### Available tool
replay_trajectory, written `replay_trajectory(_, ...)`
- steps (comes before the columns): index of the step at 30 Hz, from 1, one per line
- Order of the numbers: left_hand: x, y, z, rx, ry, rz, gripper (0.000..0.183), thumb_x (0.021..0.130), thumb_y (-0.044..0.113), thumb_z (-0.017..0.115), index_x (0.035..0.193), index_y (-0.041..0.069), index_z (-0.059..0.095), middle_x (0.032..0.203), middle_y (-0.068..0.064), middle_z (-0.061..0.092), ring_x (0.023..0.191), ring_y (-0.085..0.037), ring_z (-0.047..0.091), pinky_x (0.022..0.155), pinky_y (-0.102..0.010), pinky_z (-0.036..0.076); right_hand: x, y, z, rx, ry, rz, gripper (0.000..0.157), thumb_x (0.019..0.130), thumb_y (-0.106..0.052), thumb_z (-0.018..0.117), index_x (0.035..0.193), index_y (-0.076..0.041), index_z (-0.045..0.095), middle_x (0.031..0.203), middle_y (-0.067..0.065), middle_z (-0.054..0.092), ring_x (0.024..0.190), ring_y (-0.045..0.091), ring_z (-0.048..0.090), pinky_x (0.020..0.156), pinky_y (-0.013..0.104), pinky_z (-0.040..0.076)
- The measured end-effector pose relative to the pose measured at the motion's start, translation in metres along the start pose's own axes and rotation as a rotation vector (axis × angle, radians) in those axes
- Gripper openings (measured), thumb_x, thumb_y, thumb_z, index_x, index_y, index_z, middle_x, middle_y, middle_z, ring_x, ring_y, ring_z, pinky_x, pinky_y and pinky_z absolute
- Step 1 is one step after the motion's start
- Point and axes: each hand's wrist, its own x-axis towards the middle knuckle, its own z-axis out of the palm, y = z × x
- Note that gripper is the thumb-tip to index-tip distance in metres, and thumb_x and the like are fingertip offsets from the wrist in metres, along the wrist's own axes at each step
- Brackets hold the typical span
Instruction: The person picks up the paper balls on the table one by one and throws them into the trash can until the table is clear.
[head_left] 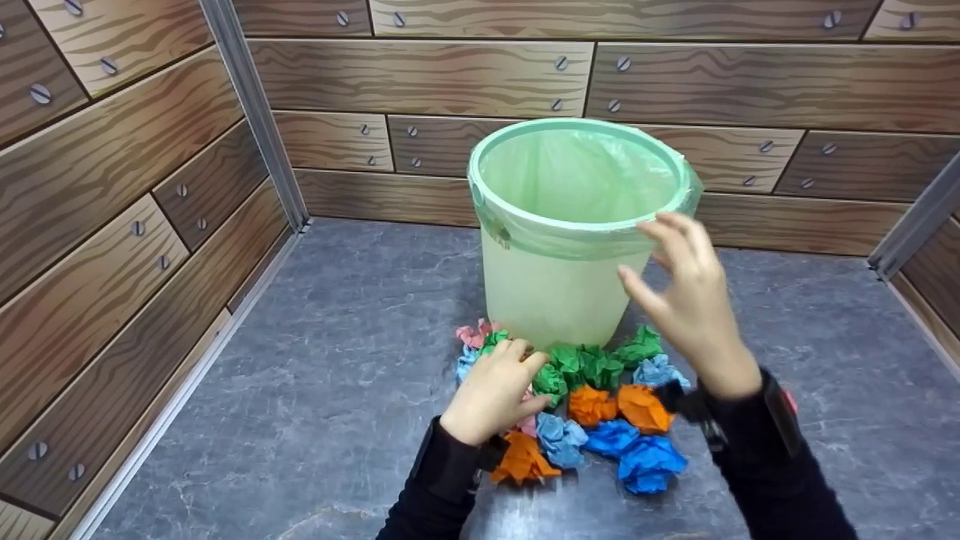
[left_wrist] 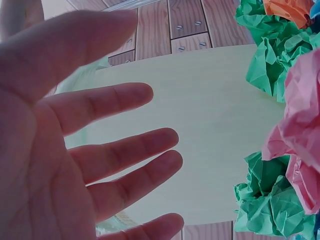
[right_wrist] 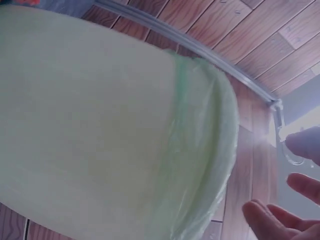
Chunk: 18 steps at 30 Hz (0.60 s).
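Black fabric sleeves (head_left: 439, 480) come in from the lower edge, ending in two bare hands, neither of which holds anything. Much of the work seems left: a loose heap of crumpled paper balls (head_left: 592, 405) in green, orange, pale blue, deep blue and pink lies on the dark grey marbled surface (head_left: 360, 360) at the front foot of a pale green, round plastic bin (head_left: 559, 292). Already in place is a thin, translucent green bag (head_left: 577, 176), spread inside and folded over the rim (head_left: 585, 226); whether any paper lies within cannot be told, since the bottom is hidden. Over the heap's left part is the left hand (head_left: 499, 386), fingers loosely extended; its wrist view shows a green ball (left_wrist: 275, 207) and a pink ball (left_wrist: 300, 120) beyond the fingertips, not touching them. Near the bin's front right rim is the right hand (head_left: 697, 307), thumb and fingers parted around bare air, well above the paper.
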Motion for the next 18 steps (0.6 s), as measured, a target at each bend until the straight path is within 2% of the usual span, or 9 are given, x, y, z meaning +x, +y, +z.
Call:
replay_trajectory(4, 0.0, 0.0, 0.0, 0.007, 0.017, 0.011, 0.039, 0.079, 0.036, 0.064, 0.11, 0.013, 0.057, 0.102, -0.004, 0.054, 0.088, -0.018, 0.048, 0.071, -0.028, 0.041, -0.024, -0.002, 0.001, -0.038, -0.012, -0.018, 0.048, 0.067, 0.002, 0.072, 0.111, 0.007, 0.052, 0.119, 0.025, 0.044, 0.098, 0.032, 0.05, 0.079, 0.036, 0.046)
replay_trajectory(8, -0.001, -0.001, -0.001, 0.0, 0.033, 0.014, 0.039, 0.079, 0.034, 0.063, 0.111, 0.013, 0.057, 0.104, -0.005, 0.053, 0.09, -0.019, 0.048, 0.072, -0.029, 0.041, -0.045, 0.003, 0.012, -0.075, -0.043, -0.017, 0.048, 0.067, 0.0, 0.073, 0.11, 0.006, 0.053, 0.117, 0.026, 0.045, 0.092, 0.037, 0.053, 0.078, 0.042, 0.046)
replay_trajectory(14, 0.0, -0.002, 0.0, -0.013, 0.061, 0.02, 0.039, 0.079, 0.032, 0.064, 0.11, 0.011, 0.058, 0.105, -0.006, 0.054, 0.093, -0.019, 0.049, 0.078, -0.029, 0.041, -0.073, 0.018, 0.027, -0.141, -0.122, 0.022, 0.05, 0.067, -0.007, 0.075, 0.112, 0.003, 0.054, 0.117, 0.024, 0.046, 0.084, 0.032, 0.056, 0.064, 0.037, 0.05)
replay_trajectory(18, 0.001, -0.002, 0.0, -0.008, 0.06, 0.022, 0.038, 0.079, 0.032, 0.064, 0.11, 0.011, 0.058, 0.106, -0.007, 0.055, 0.094, -0.019, 0.049, 0.079, -0.029, 0.042, -0.089, 0.026, 0.034, -0.148, -0.179, 0.062, 0.049, 0.069, -0.009, 0.074, 0.112, 0.002, 0.055, 0.117, 0.023, 0.046, 0.088, 0.031, 0.055, 0.065, 0.039, 0.049)
